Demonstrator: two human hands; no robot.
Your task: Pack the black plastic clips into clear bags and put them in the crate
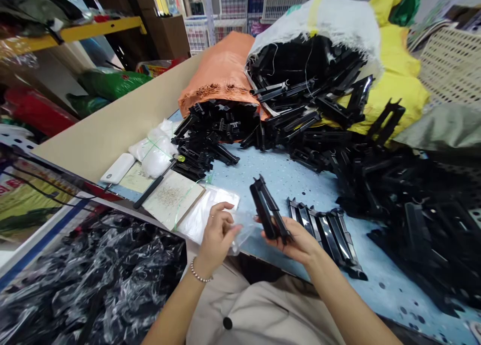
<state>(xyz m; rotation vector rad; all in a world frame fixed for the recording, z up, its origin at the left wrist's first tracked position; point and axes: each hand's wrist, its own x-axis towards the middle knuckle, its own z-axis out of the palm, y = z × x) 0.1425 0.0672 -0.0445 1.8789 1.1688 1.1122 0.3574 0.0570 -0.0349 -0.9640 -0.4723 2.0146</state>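
My right hand [296,242] grips a long black plastic part [267,210] by its lower end, its far end pointing up and away. My left hand [218,235], with a bead bracelet on the wrist, pinches the edge of a small clear plastic bag [244,230] just left of the part. A stack of clear bags [208,212] lies on the table under my left hand. A row of several black parts [326,232] lies side by side just right of my right hand.
A blue spotted table [285,177] carries big heaps of black parts [394,185], spilling from an orange sack [221,69] and a white sack [330,17]. A screwdriver [156,182], papers, a white power bank [117,168] and white pouches lie at left. A bin of bagged parts [90,275] sits lower left.
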